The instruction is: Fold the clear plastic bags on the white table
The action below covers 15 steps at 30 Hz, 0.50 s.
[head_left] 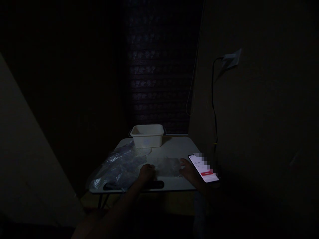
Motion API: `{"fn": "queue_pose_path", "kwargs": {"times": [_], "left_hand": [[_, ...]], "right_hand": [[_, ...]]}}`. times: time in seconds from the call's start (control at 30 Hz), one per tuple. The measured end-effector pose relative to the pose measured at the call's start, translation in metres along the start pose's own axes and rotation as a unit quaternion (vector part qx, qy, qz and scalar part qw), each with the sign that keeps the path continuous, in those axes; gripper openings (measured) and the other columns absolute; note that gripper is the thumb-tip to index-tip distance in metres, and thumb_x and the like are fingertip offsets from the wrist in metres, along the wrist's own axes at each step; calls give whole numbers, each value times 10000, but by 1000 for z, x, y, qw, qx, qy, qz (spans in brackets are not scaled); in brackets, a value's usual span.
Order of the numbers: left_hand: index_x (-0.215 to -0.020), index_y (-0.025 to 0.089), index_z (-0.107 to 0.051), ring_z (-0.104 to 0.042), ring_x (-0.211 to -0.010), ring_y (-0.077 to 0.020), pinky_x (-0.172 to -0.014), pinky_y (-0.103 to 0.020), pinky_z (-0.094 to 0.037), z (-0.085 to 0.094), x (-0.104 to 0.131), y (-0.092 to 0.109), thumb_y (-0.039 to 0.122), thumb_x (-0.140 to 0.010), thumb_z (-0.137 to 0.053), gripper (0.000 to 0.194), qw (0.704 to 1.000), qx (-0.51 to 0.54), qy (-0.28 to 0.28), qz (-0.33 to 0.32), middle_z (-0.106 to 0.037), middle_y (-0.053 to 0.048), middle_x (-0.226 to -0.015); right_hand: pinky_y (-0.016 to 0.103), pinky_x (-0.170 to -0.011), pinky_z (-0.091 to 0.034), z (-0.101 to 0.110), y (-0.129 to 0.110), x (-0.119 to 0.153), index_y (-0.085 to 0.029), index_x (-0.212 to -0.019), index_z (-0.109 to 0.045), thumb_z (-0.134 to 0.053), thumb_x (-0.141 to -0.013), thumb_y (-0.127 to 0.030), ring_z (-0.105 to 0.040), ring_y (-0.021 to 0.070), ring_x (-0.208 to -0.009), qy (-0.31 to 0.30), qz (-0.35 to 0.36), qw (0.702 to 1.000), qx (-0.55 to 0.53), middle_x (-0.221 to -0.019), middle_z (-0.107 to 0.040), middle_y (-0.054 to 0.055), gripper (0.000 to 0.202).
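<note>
Reading the table as a clock face, twelve at its far edge, we see a dark blind (161, 66) beyond twelve, ribbed crosswise with a patterned, faintly shiny texture. Our pale, smooth table (179, 146) has rounded corners and a dark, round-ended slot (158, 184) at six. From eight to ten spreads a crumpled heap of clear plastic (119, 166), all glossy creases and loose folds. At twelve sits a whitish, open tub (148, 141), boxy with softened corners and a rolled rim. A thin, cloudy, see-through sheet (168, 167) lies roughly flat towards four, between our hands. At four, by the table's right edge, a slim slab of a phone (205, 167) glows with a red button; we cannot tell what supports it. Our left hand (147, 172), near six, is loosely curled at the sheet's left side; its grip is too dark to tell. Our right hand (187, 168), towards four, has thumb and fingers parted at the sheet's right edge, though we cannot tell whether they pinch it
</note>
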<state>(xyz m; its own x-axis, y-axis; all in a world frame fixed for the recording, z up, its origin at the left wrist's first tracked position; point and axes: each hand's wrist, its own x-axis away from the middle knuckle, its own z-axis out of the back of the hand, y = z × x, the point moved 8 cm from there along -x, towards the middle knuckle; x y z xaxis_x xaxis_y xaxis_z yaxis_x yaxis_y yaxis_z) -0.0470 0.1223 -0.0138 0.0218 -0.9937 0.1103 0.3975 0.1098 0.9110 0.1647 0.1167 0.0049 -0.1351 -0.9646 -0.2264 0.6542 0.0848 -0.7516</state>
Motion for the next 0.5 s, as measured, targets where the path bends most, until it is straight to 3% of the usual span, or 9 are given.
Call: {"fn": "queue_pose_path", "kwargs": {"times": [0.17,0.27,0.33,0.43,0.5], "left_hand": [[-472,157,-477,-534,-591,-184,-507,-234,-368,14,3,14,234,-510,-550,113,994,-107,9,-32,-518,-21,-456],[-601,164,-531,-519,-702,-209,-585,-282,-365,17,11,38,290,-563,-496,136,948,-297,52,-98,-570,-64,-637],[-732,161,-536,-514,-718,-189,-615,-284,-366,2,16,55,264,-639,-399,196,901,-393,50,-175,-570,-78,-742],[-887,138,-500,-478,-822,-151,-715,-250,-338,-36,23,71,181,-688,-299,286,848,-430,-3,-309,-539,-85,-887],[-1019,87,-417,-389,-962,-159,-808,-256,-275,-53,24,74,184,-709,-265,358,826,-439,-4,-354,-450,-116,-1045]], "right_hand": [[252,-646,-349,5,-13,2,-186,-896,-498,-464,-525,-147,-465,182,-797,-26,47,977,208,-831,-525,45,375],[264,-692,-317,10,-28,1,-184,-925,-489,-418,-601,-189,-438,188,-844,1,82,956,281,-889,-504,59,332],[248,-717,-304,6,-40,0,-166,-961,-468,-346,-663,-183,-430,168,-863,6,118,953,280,-941,-488,68,322],[227,-757,-288,-11,-54,1,-116,-1021,-423,-232,-731,-175,-410,147,-908,-3,167,951,260,-1016,-459,92,352],[244,-810,-249,-31,-62,5,-99,-1067,-379,-210,-752,-211,-361,153,-973,-39,231,935,265,-1081,-416,100,375]]}}
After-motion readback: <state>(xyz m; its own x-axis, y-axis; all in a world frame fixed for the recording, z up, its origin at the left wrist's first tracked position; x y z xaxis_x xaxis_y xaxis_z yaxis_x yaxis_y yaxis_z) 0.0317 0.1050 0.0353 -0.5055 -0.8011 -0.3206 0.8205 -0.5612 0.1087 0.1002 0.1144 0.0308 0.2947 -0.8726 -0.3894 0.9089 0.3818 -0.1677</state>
